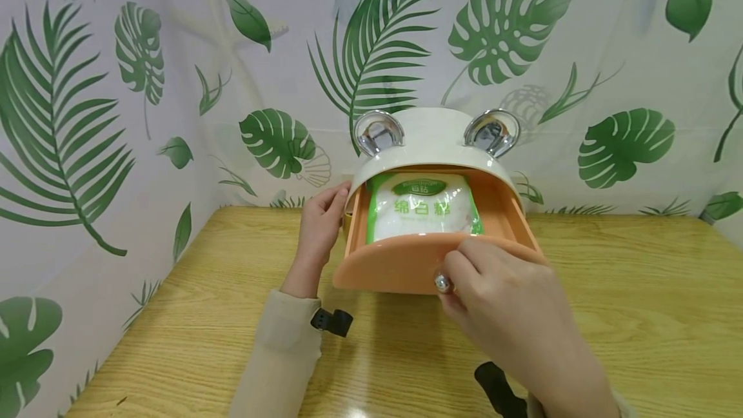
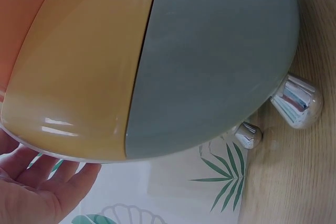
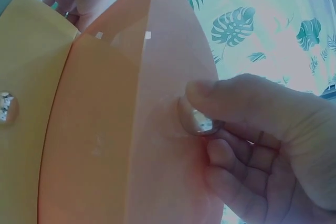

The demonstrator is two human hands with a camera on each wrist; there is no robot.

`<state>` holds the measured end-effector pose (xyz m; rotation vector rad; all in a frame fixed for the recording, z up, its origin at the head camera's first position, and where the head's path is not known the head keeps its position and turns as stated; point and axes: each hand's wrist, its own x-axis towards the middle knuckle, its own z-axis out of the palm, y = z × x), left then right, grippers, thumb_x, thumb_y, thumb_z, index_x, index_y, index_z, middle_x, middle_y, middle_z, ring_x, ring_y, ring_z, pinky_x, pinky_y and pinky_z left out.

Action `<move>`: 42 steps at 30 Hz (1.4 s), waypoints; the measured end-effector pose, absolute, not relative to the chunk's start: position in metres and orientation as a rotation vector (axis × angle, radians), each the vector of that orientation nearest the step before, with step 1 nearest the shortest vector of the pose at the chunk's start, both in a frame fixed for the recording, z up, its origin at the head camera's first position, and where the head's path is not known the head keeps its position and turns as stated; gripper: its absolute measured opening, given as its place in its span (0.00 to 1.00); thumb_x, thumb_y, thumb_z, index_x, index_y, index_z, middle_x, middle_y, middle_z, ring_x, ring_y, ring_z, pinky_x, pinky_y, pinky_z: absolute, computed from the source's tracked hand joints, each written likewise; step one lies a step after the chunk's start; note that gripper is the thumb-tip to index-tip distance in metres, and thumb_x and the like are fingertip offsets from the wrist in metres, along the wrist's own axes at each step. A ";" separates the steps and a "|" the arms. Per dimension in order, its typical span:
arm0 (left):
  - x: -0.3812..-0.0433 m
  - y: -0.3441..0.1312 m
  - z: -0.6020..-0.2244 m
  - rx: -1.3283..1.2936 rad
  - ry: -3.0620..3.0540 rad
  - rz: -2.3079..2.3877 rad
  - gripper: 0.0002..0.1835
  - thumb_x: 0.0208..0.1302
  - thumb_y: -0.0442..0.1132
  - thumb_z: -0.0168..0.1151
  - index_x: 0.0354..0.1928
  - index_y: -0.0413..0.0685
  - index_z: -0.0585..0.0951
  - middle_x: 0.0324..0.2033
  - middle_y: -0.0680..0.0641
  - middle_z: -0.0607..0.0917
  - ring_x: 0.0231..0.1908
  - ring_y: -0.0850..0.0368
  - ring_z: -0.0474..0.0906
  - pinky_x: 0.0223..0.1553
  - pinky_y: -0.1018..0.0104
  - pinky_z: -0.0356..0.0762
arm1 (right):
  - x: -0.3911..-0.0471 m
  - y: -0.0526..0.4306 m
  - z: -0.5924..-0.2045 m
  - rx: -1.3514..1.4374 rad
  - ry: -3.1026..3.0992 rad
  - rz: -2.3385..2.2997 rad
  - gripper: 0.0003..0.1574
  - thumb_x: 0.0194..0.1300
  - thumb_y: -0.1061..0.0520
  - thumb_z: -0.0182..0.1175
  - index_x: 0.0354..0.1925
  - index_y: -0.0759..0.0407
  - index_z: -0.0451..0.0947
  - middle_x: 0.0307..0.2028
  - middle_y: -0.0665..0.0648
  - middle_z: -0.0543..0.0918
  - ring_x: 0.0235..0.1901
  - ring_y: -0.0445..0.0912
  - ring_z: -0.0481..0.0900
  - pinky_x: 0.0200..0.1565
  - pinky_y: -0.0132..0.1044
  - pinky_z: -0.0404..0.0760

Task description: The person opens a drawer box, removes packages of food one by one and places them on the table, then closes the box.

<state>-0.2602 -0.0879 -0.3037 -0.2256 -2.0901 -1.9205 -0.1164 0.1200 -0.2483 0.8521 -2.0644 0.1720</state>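
Observation:
A white rounded cabinet [image 1: 429, 131] has an orange drawer [image 1: 395, 263] pulled out at its top. In that drawer lies a white and green bag [image 1: 420, 208] with Chinese lettering. My right hand [image 1: 505, 295] pinches the drawer's silver knob [image 3: 199, 121] between thumb and fingers. At the cabinet's left side is my left hand [image 1: 322, 221], its fingers [image 2: 79, 177] spread along the side wall. Below the orange drawer, the left wrist view has a yellow drawer [image 2: 79, 72] and a grey-green drawer [image 2: 215, 61], both closed.
Two silver ear-shaped rings [image 1: 378, 133] top the cabinet. Silver feet [image 2: 299, 100] hold it above the wooden table [image 1: 627, 315]. A leaf-patterned cloth [image 1: 400, 37] hangs behind and along the left. A dark strap [image 1: 332, 322] is on the left sleeve.

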 end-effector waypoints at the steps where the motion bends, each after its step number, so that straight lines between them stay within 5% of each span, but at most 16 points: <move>1: -0.260 -0.088 -0.304 -0.226 -2.089 -1.920 0.16 0.65 0.39 0.49 0.50 0.39 0.76 0.40 0.42 0.79 0.30 0.57 0.68 0.27 0.71 0.67 | -0.114 0.119 -0.245 0.854 -2.080 0.165 0.18 0.59 0.55 0.36 0.18 0.58 0.66 0.18 0.50 0.65 0.20 0.46 0.70 0.28 0.39 0.72; 12: -0.261 -0.089 -0.304 -0.223 -2.089 -1.919 0.16 0.65 0.39 0.49 0.50 0.39 0.76 0.37 0.41 0.79 0.25 0.61 0.66 0.26 0.70 0.65 | -0.105 0.115 -0.239 0.857 -2.111 0.142 0.14 0.56 0.59 0.38 0.18 0.59 0.65 0.19 0.51 0.65 0.16 0.44 0.68 0.28 0.38 0.72; 21: -0.260 -0.088 -0.304 -0.201 -2.088 -1.923 0.16 0.65 0.39 0.49 0.50 0.39 0.76 0.37 0.44 0.79 0.27 0.60 0.67 0.26 0.71 0.66 | -0.104 0.112 -0.245 0.856 -2.073 0.106 0.17 0.55 0.58 0.32 0.18 0.60 0.64 0.19 0.52 0.64 0.13 0.43 0.63 0.12 0.31 0.59; 32: -0.262 -0.087 -0.305 -0.229 -2.072 -1.902 0.16 0.65 0.39 0.49 0.49 0.38 0.77 0.28 0.41 0.76 0.22 0.62 0.64 0.23 0.73 0.64 | -0.117 0.124 -0.277 0.812 -2.108 0.098 0.14 0.55 0.56 0.36 0.20 0.57 0.65 0.21 0.49 0.64 0.16 0.42 0.63 0.14 0.32 0.59; 42: -0.262 -0.088 -0.305 -0.231 -2.070 -1.906 0.16 0.65 0.39 0.49 0.49 0.38 0.77 0.19 0.50 0.69 0.19 0.62 0.62 0.21 0.73 0.63 | -0.100 0.115 -0.253 0.847 -2.115 0.134 0.19 0.59 0.56 0.31 0.19 0.58 0.65 0.20 0.50 0.64 0.16 0.43 0.64 0.19 0.33 0.65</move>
